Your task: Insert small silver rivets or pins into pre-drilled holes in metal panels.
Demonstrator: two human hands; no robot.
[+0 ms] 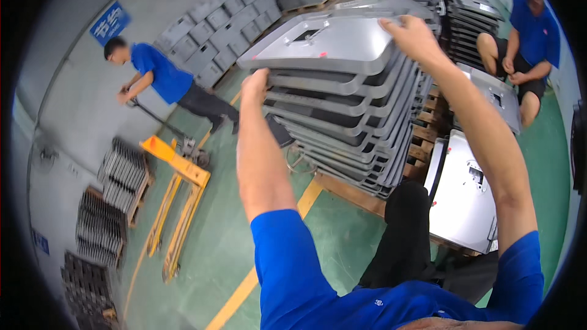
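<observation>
Two blue sleeves [287, 263] are reaching in from the lower edge, and a dark-trousered knee [406, 205] is showing between them. Just right of the knee, a pale plate [461, 192] is lying flat side up, partly behind the right forearm. Ahead, the left hand [255, 87] is gripping the near left corner of a grey panel [354, 43], its fingers curling at the edge. The right hand [413, 38] is gripping the same panel at its right edge, fingers lying over the rim. That panel is sitting at the top of a leaning stack [348, 125]; whether it is resting fully on the panels below, I cannot tell. Beneath, a wooden pallet [351, 194] is bearing the stack. Farther left, a yellow pallet jack [194, 173] is standing on the green floor [226, 241]. To the right, a seated person [537, 36] in blue is holding both hands together, near a silver plate [498, 99]. Beyond the jack, another person [164, 73] is leaning forward and grasping its handle [153, 115]. Farther back, grey boxes [205, 27] are standing piled along the wall, and a blue sign [110, 24] is hanging there.
</observation>
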